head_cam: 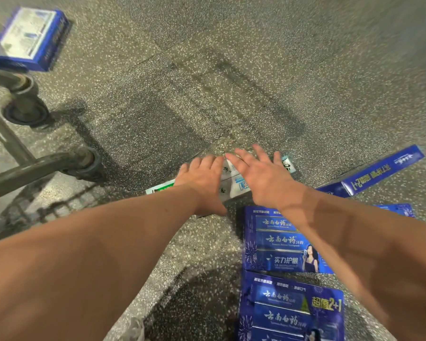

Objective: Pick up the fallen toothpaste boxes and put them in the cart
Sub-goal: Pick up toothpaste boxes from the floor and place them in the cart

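Our left hand (202, 175) and right hand (261, 175) hover spread and empty over the white toothpaste box (234, 183) on the terrazzo floor (207, 82), its long axis running lower-left to upper-right. It looks like light, stiff cardboard (probably crushable), so we'd grip its two ends.

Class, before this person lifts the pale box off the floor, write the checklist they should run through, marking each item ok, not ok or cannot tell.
1. Both hands at the white box: ok; left hand and right hand are over it.
2. Firm grip: cannot tell; right fingers are spread, and contact is hidden.
3. Box intact: cannot tell; it is mostly covered.
4. Cart within reach: ok; its frame and wheels are to the left.
5. Room in the cart: cannot tell; one blue box in the cart shows, blurred.
6. Floor cleared: not ok; blue boxes on the floor remain.
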{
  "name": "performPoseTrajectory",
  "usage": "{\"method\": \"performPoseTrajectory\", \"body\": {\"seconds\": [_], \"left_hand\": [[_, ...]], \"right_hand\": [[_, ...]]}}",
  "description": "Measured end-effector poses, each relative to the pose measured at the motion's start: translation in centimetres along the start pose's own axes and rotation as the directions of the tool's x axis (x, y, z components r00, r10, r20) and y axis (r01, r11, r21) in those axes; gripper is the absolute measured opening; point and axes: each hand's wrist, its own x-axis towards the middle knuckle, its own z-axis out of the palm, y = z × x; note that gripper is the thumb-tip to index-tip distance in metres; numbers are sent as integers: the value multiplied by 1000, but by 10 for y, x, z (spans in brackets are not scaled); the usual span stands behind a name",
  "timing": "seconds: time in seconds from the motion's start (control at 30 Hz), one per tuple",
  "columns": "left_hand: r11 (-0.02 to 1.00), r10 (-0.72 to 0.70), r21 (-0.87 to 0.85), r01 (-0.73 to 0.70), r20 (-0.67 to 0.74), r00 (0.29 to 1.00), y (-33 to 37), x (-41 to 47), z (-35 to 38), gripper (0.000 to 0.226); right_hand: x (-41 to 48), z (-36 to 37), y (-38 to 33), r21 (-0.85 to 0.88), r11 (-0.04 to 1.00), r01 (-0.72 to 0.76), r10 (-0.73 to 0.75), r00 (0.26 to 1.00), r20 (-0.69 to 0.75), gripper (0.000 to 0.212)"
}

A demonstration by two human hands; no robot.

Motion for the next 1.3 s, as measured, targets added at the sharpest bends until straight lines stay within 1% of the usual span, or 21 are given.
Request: {"method": "performPoseTrajectory", "body": {"seconds": [0.1, 0.13, 0.17, 0.27, 0.33, 0.4, 0.47, 0.53, 0.6, 0.63, 0.73, 0.83, 0.97, 1.1, 1.2, 1.3], "left_hand": [[974, -213, 85, 210, 20, 977, 2, -6, -3, 133], [965, -252, 80, 249, 32, 967, 2, -8, -4, 129], [965, -257, 63, 254, 38, 966, 3, -8, -4, 124], [988, -150, 32, 150, -9, 989, 3, -7, -3, 108], [996, -78, 31, 79, -37, 996, 3, -4, -1, 106], [1000, -20, 18, 21, -33, 999, 2, -3, 2, 110], [1000, 16, -13, -16, -21, 1000, 0, -3, 4, 115], [1000, 30, -8, -30, -20, 999, -4, -3, 5, 116], [999, 16, 38, -15, -13, 1000, -6, -3, 6, 119], [998, -10, 57, 11, -6, 1000, -7, -4, 5, 122], [991, -111, 83, 110, 14, 994, -4, -7, 1, 132], [988, -134, 77, 133, 7, 991, -1, -7, 0, 122], [993, -103, 59, 104, -23, 994, -1, -3, 5, 108], [991, -97, 91, 99, -30, 995, -2, 0, 9, 106], [989, -97, 106, 99, -30, 995, -2, 1, 9, 116], [989, -111, 90, 117, -78, 991, -2, 4, 12, 104]], "right_hand": [[2, -7, 1, -54, 998, -9, 9, 1000, 14, 119], [4, -9, -1, -79, 997, -13, 14, 1000, 22, 120], [6, -10, -2, -112, 994, -18, 21, 1000, 23, 119], [10, -13, 1, -177, 981, -84, 86, 996, 2, 119], [9, -18, 4, -199, 970, -138, 146, 989, 25, 126], [6, -18, 6, -240, 958, -157, 175, 983, 53, 133], [4, -15, 6, -227, 963, -145, 160, 986, 52, 134], [4, -11, 4, -173, 982, -71, 82, 995, 55, 130], [5, -7, 3, -119, 992, 29, -23, 998, 54, 120], [6, -6, 2, -94, 994, 53, -49, 998, 47, 116], [6, -4, 1, -52, 998, 45, -43, 999, 28, 115], [6, -7, 0, -66, 997, 33, -30, 999, 36, 117], [8, -11, -2, -60, 998, -5, 7, 1000, 28, 122], [9, -10, 0, -29, 1000, 11, -11, 1000, 24, 125], [12, -8, 2, -38, 998, 40, -38, 998, 44, 128], [17, -6, 0, -62, 997, 54, -53, 998, 15, 120]]}}
